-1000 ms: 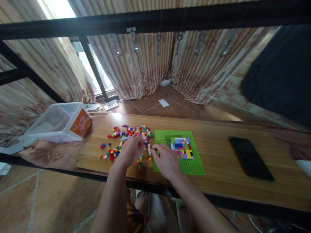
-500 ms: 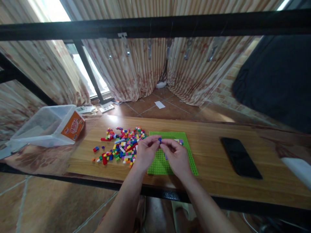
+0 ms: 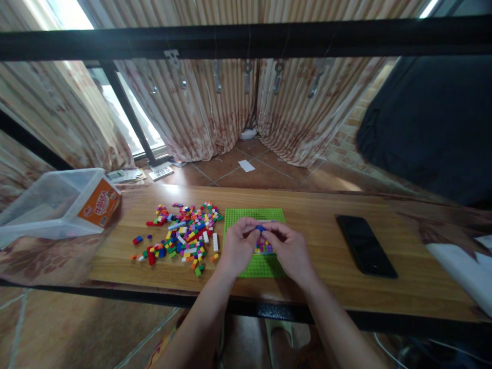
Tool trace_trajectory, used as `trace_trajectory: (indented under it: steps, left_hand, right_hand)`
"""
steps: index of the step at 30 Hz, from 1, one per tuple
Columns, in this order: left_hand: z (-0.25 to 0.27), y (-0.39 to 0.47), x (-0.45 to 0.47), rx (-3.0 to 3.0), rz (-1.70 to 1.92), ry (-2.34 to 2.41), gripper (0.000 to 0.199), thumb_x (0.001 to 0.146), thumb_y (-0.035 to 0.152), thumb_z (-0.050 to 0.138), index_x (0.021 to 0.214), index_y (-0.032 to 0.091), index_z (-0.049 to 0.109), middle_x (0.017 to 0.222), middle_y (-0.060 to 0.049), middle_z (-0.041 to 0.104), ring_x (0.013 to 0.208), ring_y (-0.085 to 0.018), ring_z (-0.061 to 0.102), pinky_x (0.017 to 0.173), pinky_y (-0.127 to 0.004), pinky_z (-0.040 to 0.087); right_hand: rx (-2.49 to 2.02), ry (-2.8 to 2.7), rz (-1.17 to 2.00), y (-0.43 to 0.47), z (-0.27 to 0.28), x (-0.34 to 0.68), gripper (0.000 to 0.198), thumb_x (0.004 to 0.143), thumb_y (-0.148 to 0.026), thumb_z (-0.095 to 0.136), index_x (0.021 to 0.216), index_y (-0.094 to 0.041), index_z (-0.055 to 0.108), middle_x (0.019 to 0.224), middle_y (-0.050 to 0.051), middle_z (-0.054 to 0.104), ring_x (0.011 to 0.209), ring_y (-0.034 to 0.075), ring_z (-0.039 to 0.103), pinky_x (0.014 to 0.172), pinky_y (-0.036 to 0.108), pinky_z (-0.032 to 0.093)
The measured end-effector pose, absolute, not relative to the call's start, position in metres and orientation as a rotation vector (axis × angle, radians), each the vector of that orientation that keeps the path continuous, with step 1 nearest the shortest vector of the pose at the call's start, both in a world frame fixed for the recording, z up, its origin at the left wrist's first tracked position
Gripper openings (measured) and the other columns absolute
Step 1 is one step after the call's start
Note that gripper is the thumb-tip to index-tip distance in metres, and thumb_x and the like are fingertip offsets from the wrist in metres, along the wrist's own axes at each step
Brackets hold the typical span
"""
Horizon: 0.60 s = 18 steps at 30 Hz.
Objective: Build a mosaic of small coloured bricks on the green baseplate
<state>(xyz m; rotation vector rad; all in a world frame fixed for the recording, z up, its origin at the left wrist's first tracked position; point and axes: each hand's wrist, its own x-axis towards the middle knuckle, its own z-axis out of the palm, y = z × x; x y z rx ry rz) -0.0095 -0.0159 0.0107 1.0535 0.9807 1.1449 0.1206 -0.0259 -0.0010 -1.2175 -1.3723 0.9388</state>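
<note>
Over the green studded baseplate [image 3: 263, 268], my left hand [image 3: 236, 251] and my right hand [image 3: 291, 252] meet fingertip to fingertip. Both are closed, thumbs and fingers pinching a small blue brick [image 3: 260, 228] between them. Just below it on the baseplate show some built-on bricks [image 3: 263, 248] in purple, pink and yellow; my fingers cover part of them. Whether the blue brick touches them I cannot tell. Left of the baseplate spreads a pile of loose coloured bricks [image 3: 188, 238], with a white brick [image 3: 215, 242] near its right side.
A black phone [image 3: 366, 246] lies on the wooden table [image 3: 319, 215] to the right. At the far left stands a clear plastic bin [image 3: 73, 205] with an orange label. White paper [image 3: 461, 271] is at the right edge, and a black bar [image 3: 246, 41] crosses behind.
My view has turned slightly right. Both hands have moved right across the baseplate with the blue brick, over the built-on bricks, and more of those bricks shows below my fingers.
</note>
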Motion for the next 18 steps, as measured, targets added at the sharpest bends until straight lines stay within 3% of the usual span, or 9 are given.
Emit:
trace_trajectory:
  steps: [3,8,18]
  left_hand:
    - [0.007,-0.016,-0.007,1.190,1.147,1.052,0.010,0.080,0.021,0.058,0.089,0.018,0.059,0.087,-0.002,0.070,0.063,-0.011,0.061,0.059,-0.023,0.050]
    - [0.011,-0.013,-0.019,1.676,1.195,1.540,0.017,0.082,0.013,0.054,0.090,0.020,0.067,0.084,-0.002,0.066,0.070,-0.013,0.059,0.066,-0.025,0.048]
    - [0.007,-0.023,-0.006,2.099,1.068,1.623,0.018,0.083,0.019,0.059,0.092,0.023,0.075,0.095,-0.006,0.062,0.089,-0.019,0.059,0.081,-0.034,0.048]
  right_hand:
    - [-1.302,-1.474,0.826,-0.024,-0.001,0.138,0.015,0.083,-0.031,0.061,0.088,-0.023,0.072,0.092,0.003,0.072,0.084,0.019,0.065,0.080,0.033,0.050]
    - [-1.486,-1.548,0.585,-0.021,0.001,0.172,0.017,0.083,-0.033,0.059,0.085,-0.022,0.071,0.088,0.004,0.069,0.082,0.020,0.063,0.076,0.034,0.047]
    - [-1.444,-1.611,0.697,-0.017,-0.009,0.162,0.015,0.081,-0.029,0.058,0.084,-0.023,0.072,0.087,0.003,0.070,0.081,0.018,0.064,0.076,0.032,0.049]
